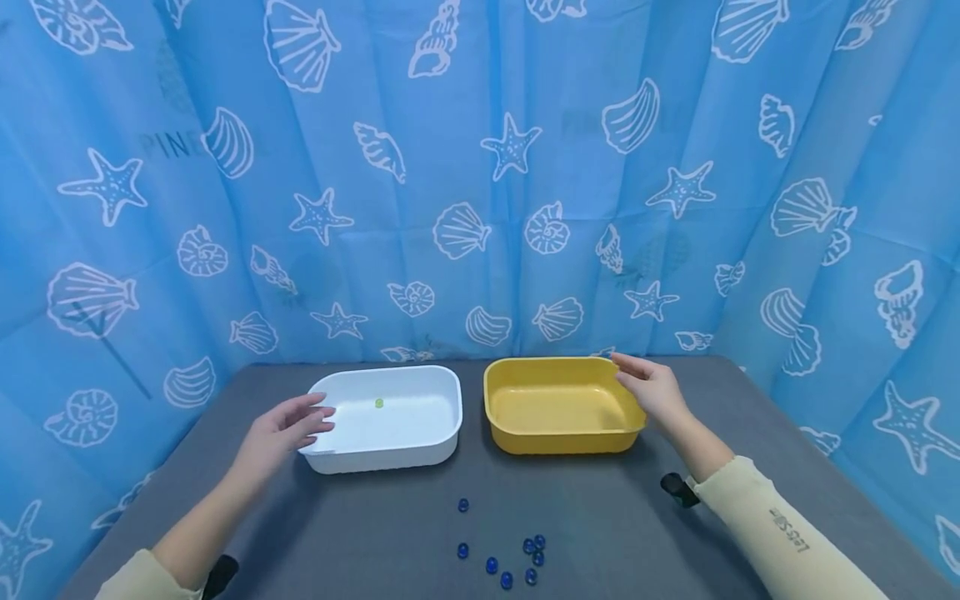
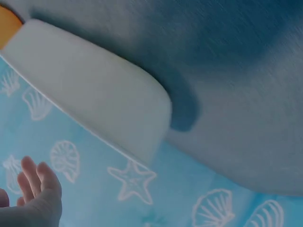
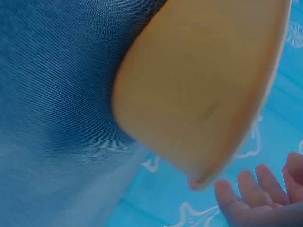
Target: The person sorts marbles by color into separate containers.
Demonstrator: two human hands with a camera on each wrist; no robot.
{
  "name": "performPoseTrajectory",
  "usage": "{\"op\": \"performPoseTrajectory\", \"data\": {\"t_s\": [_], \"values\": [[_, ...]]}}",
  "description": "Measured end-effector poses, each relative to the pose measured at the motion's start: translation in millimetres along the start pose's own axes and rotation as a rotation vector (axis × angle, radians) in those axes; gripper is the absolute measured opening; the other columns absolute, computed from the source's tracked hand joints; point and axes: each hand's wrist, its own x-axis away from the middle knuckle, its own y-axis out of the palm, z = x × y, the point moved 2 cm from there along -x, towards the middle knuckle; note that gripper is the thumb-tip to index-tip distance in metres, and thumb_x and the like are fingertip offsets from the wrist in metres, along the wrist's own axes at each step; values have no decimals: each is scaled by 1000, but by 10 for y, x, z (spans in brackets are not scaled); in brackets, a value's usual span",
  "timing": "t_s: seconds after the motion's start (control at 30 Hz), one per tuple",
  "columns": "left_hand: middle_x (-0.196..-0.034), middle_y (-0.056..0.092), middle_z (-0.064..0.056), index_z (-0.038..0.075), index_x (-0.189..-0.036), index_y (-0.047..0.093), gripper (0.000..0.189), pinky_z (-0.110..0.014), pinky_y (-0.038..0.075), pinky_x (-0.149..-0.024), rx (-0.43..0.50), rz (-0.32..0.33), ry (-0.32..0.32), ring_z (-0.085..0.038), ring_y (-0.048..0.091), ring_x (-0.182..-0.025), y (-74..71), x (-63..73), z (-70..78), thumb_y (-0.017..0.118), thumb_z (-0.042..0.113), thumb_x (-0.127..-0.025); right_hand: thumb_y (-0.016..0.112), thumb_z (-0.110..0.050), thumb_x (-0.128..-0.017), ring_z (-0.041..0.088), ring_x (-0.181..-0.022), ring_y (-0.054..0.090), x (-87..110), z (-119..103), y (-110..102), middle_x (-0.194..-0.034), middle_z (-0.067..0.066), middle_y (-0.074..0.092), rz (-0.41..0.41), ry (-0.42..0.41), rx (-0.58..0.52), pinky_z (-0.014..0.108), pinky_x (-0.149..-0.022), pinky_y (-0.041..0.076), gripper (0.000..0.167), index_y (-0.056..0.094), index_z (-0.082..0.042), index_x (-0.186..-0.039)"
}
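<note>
My left hand [image 1: 285, 425] hovers at the left end of a white plastic basin [image 1: 382, 457], fingers loosely extended over its rim and holding nothing. Inside that basin lies one small yellow-green bead-like piece [image 1: 378, 403]. At the right end of a yellow basin [image 1: 566, 443] is my right hand [image 1: 652, 387], its fingertips near the far right corner of the rim. The right wrist view shows the fingers [image 3: 251, 189] relaxed and apart from the yellow wall. In the left wrist view, the fingers [image 2: 40, 182] stand clear of the white wall.
Several small dark-blue glassy beads [image 1: 507, 580] lie scattered on the grey cloth-covered table [image 1: 375, 533] in front of the basins. One blue bead [image 1: 463, 505] sits farther back, nearer the basins. A blue curtain [image 1: 465, 167] with shell prints closes off the back and sides.
</note>
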Motion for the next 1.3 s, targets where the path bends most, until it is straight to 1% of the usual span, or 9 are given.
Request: {"op": "performPoseTrajectory", "data": {"t_s": [0.17, 0.27, 0.37, 0.53, 0.67, 0.8, 1.0, 1.1, 1.3], "values": [[-127, 61, -22, -6, -139, 45, 49, -40, 50, -94, 41, -73, -30, -24, 64, -109, 205, 18, 16, 54, 24, -101, 44, -3, -102, 40, -141, 25, -14, 166, -52, -153, 26, 26, 20, 76, -47, 49, -109, 32, 49, 30, 2, -149], [-126, 61, -22, -7, -138, 46, 49, -45, 48, -95, 68, -130, -35, -31, 61, -112, 312, 29, -3, 56, 23, -100, 42, -1, -102, 39, -144, 16, -32, 268, -72, -156, 23, 17, 15, 114, -78, 49, -111, 26, 54, 21, 1, -152], [-124, 61, -23, -10, -135, 48, 49, -47, 48, -95, 80, -204, -25, -33, 61, -111, 410, 53, -27, 56, 23, -100, 40, 0, -102, 36, -145, 11, -47, 359, -74, -158, 20, 11, 1, 162, -130, 48, -112, 24, 58, 14, -1, -153], [-120, 63, -23, -12, -131, 51, 48, -48, 50, -92, 92, -318, -33, -32, 63, -105, 584, 79, -66, 60, 22, -98, 37, 0, -103, 35, -145, 15, -55, 457, -61, -159, 19, 12, -12, 232, -229, 46, -111, 27, 57, 13, -4, -154], [-118, 63, -23, -12, -129, 53, 45, -47, 50, -92, 110, -401, -37, -34, 63, -105, 719, 83, -93, 61, 19, -97, 37, 1, -103, 32, -144, 18, -49, 472, -46, -159, 16, 15, 15, 265, -292, 45, -111, 29, 56, 15, -5, -154], [-116, 63, -23, -11, -127, 55, 41, -46, 51, -89, 74, -469, -2, -33, 61, -104, 841, 90, -123, 62, 14, -96, 37, 2, -103, 31, -144, 20, -31, 463, -32, -158, 15, 17, 43, 286, -310, 45, -110, 30, 56, 17, -6, -154], [-110, 64, -16, -8, -124, 59, 36, -37, 52, -81, 2, -513, 17, -20, 60, -96, 1030, 70, -180, 64, 9, -93, 38, 2, -102, 30, -144, 19, 7, 456, -30, -158, 14, 17, 51, 300, -314, 46, -110, 30, 56, 18, -6, -154], [-108, 66, -14, -7, -123, 61, 35, -37, 53, -79, -25, -520, 7, -20, 61, -95, 1128, 44, -200, 66, 8, -92, 37, 1, -103, 30, -145, 19, 17, 458, -31, -158, 12, 16, 33, 305, -324, 42, -110, 33, 56, 17, -8, -154], [-106, 66, -11, -3, -122, 63, 35, -38, 53, -78, -81, -512, 18, -23, 62, -96, 1297, 11, -198, 68, 6, -89, 36, -1, -104, 25, -146, 14, -5, 476, -29, -159, 7, 12, 6, 321, -385, 40, -112, 30, 57, 14, -13, -155]]}}
